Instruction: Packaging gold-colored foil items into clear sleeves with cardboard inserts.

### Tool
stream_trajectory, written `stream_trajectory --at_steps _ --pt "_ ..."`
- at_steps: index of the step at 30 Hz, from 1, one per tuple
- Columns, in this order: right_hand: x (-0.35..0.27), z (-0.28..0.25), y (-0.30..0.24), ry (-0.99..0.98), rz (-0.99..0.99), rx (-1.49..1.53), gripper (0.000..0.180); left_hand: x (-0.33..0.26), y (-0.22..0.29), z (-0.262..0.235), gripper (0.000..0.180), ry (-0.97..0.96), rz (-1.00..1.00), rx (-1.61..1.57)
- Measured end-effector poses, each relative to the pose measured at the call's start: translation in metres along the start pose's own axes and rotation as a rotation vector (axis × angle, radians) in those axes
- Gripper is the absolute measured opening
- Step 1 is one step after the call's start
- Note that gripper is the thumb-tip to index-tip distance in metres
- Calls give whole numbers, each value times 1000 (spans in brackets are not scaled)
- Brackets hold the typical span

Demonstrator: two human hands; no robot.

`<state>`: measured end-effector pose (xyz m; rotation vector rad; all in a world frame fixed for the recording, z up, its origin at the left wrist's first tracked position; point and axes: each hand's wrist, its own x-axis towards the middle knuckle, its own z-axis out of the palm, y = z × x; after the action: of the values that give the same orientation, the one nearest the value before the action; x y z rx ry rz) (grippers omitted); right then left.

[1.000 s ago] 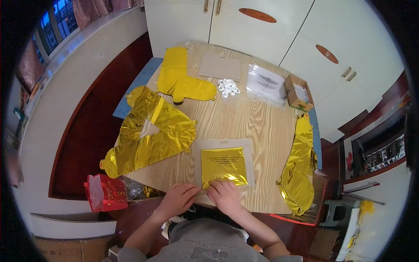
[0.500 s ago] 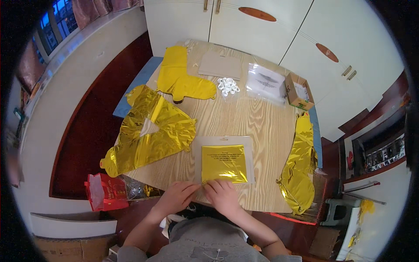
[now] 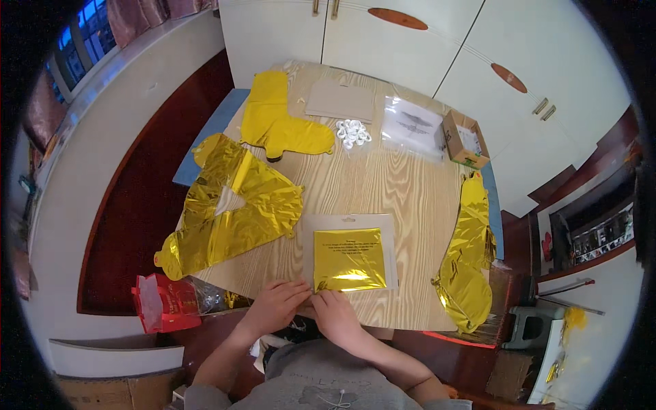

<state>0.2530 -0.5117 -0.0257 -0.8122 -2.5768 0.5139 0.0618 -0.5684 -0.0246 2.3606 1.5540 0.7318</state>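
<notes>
A folded gold foil balloon lies flat on a clear packaging sleeve at the near edge of the bench, directly ahead of both hands. The folded foil is nearly square; its slightly longer axis runs away from the person, and its near edge is crumpled and points toward the hands.

The left hand and right hand meet at the near left corner of the foil. The fingers of both are curled and pinch the foil's near edge; the exact grip is too small to resolve.

Left of the left hand, and farther out, a large gold foil balloon lies spread flat. Beyond it lies a yellow balloon. Just left of the left hand, below the bench edge, sits a red bag.

Right of the right hand, a long gold balloon hangs over the bench's right edge. Well beyond the hands sit a cluster of white rings, a flat cardboard sheet, a clear bag and a small cardboard box.
</notes>
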Motion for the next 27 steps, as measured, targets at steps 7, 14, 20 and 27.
stream_trajectory --at_steps 7,14,20,27 --pt "4 -2 -8 -25 -25 -175 19 0 5 0 47 -15 -61 3" --pt "-5 -7 -1 6 -74 -13 19 1 14 -4 49 -58 10 90" --pt "-41 -23 23 100 -10 349 11 -3 15 8 49 -65 32 117" --pt "-126 -103 74 669 492 1541 25 -6 9 16 39 16 89 125"
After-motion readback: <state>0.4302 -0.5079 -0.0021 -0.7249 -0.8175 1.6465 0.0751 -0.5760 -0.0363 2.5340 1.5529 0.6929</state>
